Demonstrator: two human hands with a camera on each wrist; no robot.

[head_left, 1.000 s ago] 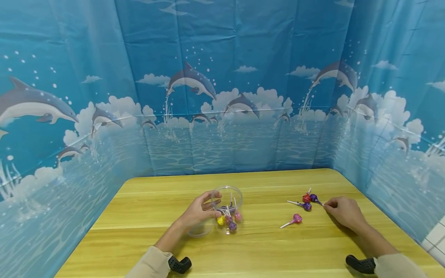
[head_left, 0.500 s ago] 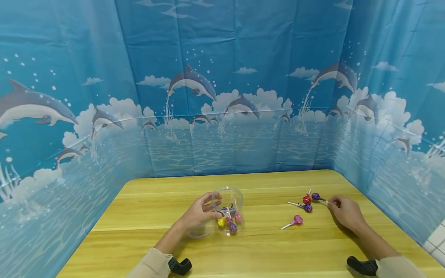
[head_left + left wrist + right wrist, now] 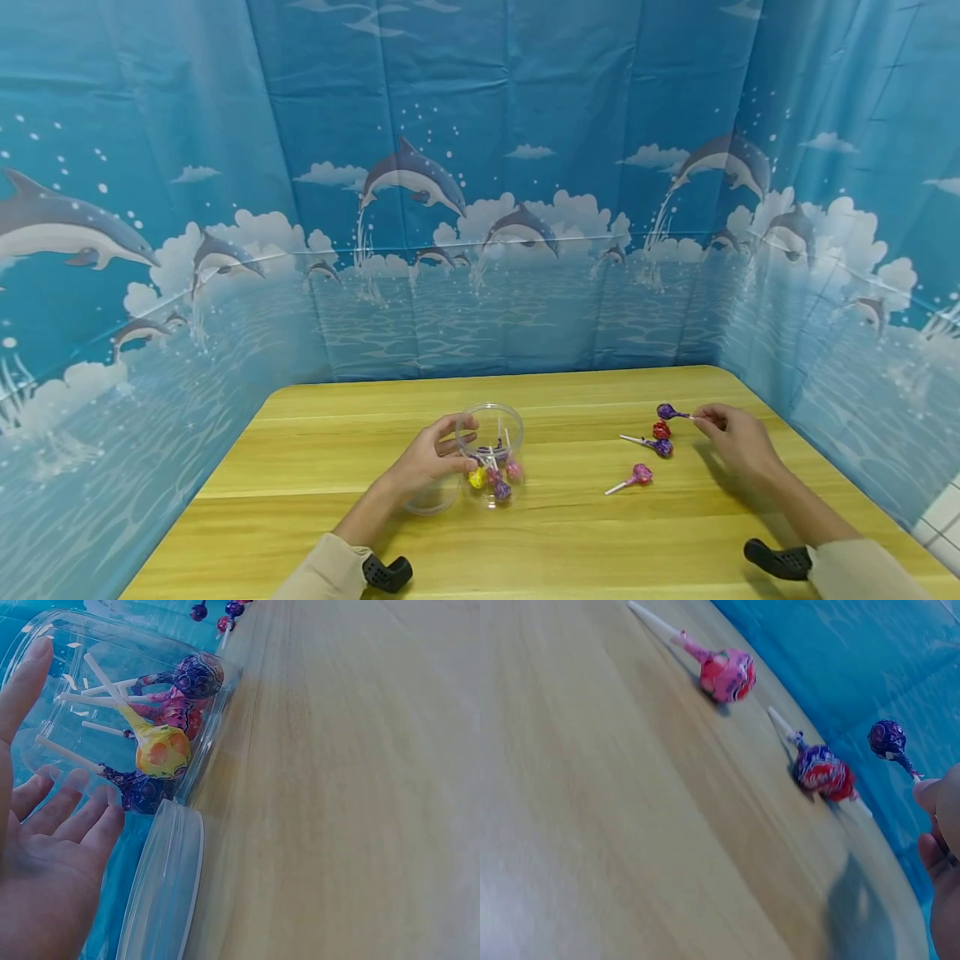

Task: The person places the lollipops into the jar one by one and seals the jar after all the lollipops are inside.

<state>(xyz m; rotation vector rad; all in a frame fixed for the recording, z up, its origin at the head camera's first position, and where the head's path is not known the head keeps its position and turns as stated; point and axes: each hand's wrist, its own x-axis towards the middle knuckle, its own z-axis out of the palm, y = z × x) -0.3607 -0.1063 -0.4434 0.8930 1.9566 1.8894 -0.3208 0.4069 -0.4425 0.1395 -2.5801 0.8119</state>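
While the right hand [image 3: 735, 437] is pinching a purple lollipop [image 3: 665, 412] by its stick, lower right of the head cam, left-hand fingers [image 3: 94, 829] are wrapping round a clear jar [image 3: 521, 431] of pops [image 3: 502, 490], lower centre, lid [image 3: 432, 506] sitting right beside it; 3 loose lollipops [image 3: 641, 474] are just lying between.

One lollipop [image 3: 887, 738] is purple, the backdrop [image 3: 570, 133] blue with dolphins.

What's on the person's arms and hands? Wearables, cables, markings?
Both the left hand and right hand are bare, without gloves. Each arm has a plain beige sleeve: left sleeve, right sleeve. At each cuff sits a curved black wrist piece, left and right, dotted with small holes. No cables or readable markings visible.
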